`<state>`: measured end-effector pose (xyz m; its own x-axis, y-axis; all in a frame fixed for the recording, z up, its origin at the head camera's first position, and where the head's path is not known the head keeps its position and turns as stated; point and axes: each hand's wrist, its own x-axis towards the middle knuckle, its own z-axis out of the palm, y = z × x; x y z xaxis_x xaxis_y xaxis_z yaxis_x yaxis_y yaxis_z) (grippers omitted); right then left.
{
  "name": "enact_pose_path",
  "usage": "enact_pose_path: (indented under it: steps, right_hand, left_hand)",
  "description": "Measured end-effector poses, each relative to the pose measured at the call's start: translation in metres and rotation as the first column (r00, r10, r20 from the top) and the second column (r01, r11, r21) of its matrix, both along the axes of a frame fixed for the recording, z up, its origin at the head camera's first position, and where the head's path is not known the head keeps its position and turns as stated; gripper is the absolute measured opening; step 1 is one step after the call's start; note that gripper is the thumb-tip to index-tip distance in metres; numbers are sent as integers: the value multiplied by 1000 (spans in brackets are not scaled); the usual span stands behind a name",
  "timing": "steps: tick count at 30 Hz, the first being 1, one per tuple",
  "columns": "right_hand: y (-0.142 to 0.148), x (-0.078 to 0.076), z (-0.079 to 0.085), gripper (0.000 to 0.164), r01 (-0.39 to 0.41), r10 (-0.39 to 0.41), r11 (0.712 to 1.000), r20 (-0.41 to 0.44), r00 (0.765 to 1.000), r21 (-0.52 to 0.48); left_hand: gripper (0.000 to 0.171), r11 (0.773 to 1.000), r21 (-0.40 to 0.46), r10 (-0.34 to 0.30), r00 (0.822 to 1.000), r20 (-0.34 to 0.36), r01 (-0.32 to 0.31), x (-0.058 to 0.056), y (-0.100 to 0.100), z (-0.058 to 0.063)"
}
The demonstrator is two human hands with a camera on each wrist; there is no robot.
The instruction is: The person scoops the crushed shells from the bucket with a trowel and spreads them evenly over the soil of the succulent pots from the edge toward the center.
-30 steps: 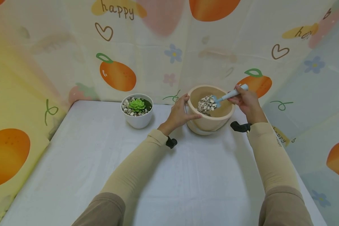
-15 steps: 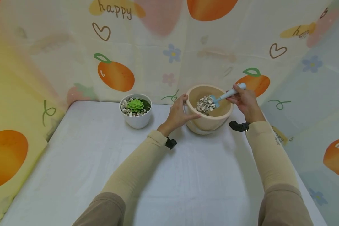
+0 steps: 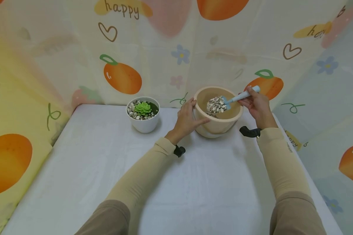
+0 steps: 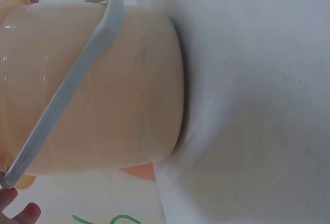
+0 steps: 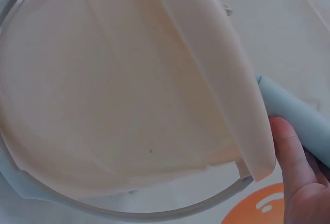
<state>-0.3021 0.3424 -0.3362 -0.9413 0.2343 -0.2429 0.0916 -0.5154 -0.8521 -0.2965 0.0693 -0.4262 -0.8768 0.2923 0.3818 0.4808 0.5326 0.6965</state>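
Observation:
In the head view a beige bucket [image 3: 220,125] stands at the back right of the white table, its pale grey handle [image 4: 64,87] hanging down the side. My left hand [image 3: 186,120] grips the bucket's left side, thumb along the front rim. A light blue toy shovel [image 3: 237,97] is pinched by its handle in my right hand [image 3: 258,109]. Its blade, heaped with grey-white gravel [image 3: 216,104], is inside the bucket opening. A little more gravel shows below the blade; the bucket's bottom is mostly hidden. In the right wrist view, my fingers [image 5: 294,157] are beside the rim.
Left of the bucket, a white pot [image 3: 144,125] holds a green succulent [image 3: 142,108] amid pale stones. Behind the table [image 3: 176,192] hangs a fruit-print cloth [image 3: 159,49], and similar cloth runs along both sides.
The shovel with its gravel has risen slightly and shifted right inside the bucket, showing some gravel beneath. The bucket has shifted slightly, with my left hand still gripping it.

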Motion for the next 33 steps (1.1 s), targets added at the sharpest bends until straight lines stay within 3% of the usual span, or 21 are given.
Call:
enact_pose_path:
  steps: [3, 10, 18, 28, 33]
  right_hand:
    - [0, 0, -1, 26, 9, -10, 1000, -19, 1000, -20]
    - [-2, 0, 0, 15, 46, -48, 997, -40, 998, -58]
    - [-4, 2, 0, 28, 87, -92, 994, -64, 994, -68]
    - [-11, 7, 2, 40, 97, -108, 991, -121, 987, -93]
    - [-13, 9, 5, 37, 91, -106, 989, -135, 985, -112]
  left_hand:
    - [91, 1000, 1, -22, 1000, 7, 22, 0, -2, 0]
    - [82, 999, 3, -48, 999, 17, 48, -5, -12, -1]
    - [76, 994, 54, -103, 993, 54, 100, -8, -22, 1]
    - [76, 991, 55, -125, 990, 69, 122, -7, -30, 7]
    - [77, 991, 52, -127, 989, 82, 123, -7, -36, 11]
